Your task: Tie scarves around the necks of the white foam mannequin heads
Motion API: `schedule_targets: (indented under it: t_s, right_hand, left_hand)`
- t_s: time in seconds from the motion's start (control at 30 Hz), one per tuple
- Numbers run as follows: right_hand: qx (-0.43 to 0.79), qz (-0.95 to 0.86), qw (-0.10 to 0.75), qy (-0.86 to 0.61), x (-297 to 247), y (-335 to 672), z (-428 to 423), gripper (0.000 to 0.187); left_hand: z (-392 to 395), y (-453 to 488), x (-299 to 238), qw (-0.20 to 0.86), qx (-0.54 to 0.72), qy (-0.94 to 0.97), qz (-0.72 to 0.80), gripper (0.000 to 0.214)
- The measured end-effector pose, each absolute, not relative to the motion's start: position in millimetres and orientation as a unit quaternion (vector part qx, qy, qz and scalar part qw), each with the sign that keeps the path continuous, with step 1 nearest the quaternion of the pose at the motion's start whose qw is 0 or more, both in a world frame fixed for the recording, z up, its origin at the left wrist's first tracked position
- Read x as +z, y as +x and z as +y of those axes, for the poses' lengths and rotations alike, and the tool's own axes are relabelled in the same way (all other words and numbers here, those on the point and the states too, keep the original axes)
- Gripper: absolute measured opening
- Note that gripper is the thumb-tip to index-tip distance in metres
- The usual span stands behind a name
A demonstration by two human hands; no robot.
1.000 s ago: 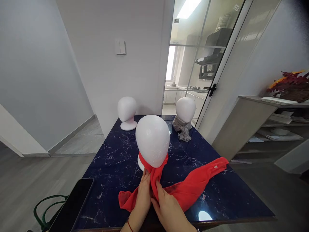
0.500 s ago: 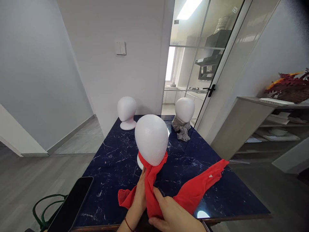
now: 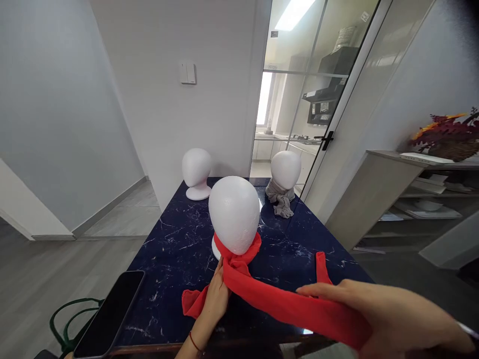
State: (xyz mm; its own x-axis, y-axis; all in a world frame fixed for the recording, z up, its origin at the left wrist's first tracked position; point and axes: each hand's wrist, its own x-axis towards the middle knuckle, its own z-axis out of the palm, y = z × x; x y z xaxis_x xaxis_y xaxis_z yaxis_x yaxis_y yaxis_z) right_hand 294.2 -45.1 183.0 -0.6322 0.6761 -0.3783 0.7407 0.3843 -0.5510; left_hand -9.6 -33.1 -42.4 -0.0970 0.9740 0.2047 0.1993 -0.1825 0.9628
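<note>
Currently, through the head camera I have the right hand (image 3: 377, 316) closed around a length of red scarf (image 3: 277, 301), which runs taut from its grip towards the left hand (image 3: 217, 296). My left hand is up against the cloth just below the wrapped neck; its fingertips pass behind the fabric, so I cannot tell whether they pinch it or only press on it. Just ahead of that hand stands the nearest white head (image 3: 234, 214), upright, with the scarf around its neck and crossed over itself at the front. One loose end (image 3: 193, 301) lies immediately left of my left hand, and another red strip (image 3: 322, 267) shows just beyond the right hand's fingers. Both hands are above the dark blue marbled table (image 3: 175, 269). Well ahead of my left hand, slightly to its left, I see a second white head (image 3: 196, 169) with a bare neck; far ahead and to the left of my right hand, a third white head (image 3: 286, 170) wears a grey scarf (image 3: 280, 199). Left of my left hand, a black phone (image 3: 112, 311) sits at the table's edge.
</note>
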Motion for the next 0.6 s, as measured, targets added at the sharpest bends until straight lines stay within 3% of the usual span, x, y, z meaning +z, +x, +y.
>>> schedule_targets:
  t_s: [0.2, 0.33, 0.43, 0.6]
  right_hand:
    - [-0.221, 0.861, -0.021, 0.456, 232, 305, 6, 0.072]
    - [-0.080, 0.883, -0.112, 0.449, 268, 281, 56, 0.044]
    - [-0.073, 0.912, -0.190, 0.355, 298, 247, 70, 0.028]
    - [-0.095, 0.936, -0.261, 0.217, 328, 178, 88, 0.027]
  left_hand:
    - [-34, -10, -38, 0.377, 0.508, 0.556, 0.539, 0.046]
    - [-35, -6, -24, 0.362, 0.511, 0.572, 0.530, 0.043]
    - [-36, -3, -12, 0.359, 0.511, 0.576, 0.528, 0.045]
    - [-38, -2, -6, 0.354, 0.498, 0.565, 0.554, 0.046]
